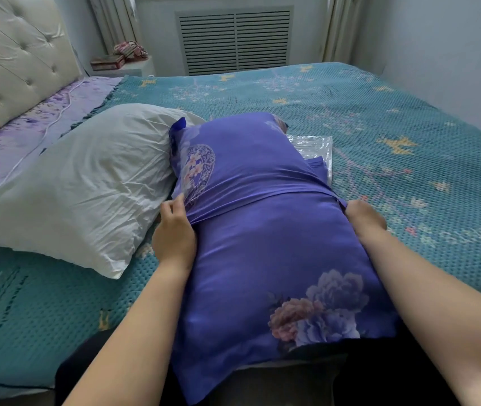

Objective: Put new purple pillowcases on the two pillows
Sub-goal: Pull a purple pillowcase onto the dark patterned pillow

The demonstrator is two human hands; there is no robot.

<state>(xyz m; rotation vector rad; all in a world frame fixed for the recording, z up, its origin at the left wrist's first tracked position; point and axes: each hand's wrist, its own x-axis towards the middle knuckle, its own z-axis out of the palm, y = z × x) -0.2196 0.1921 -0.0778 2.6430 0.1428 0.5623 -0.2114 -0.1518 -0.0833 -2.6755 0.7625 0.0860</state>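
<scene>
A pillow in a purple pillowcase (265, 230) lies lengthwise on the teal bedspread (379, 118). The left hand (174, 230) pinches the pillowcase's overlapping flap at its left edge. The right hand (365, 219) grips its right edge. A bare white pillow (87, 183) lies touching its left side.

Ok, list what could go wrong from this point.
1. The flap is stretched tight between both hands; pulling harder may strain a seam.
2. The white pillow leans against the purple one and may get shoved.
3. The plastic bag could slip underneath.
</scene>
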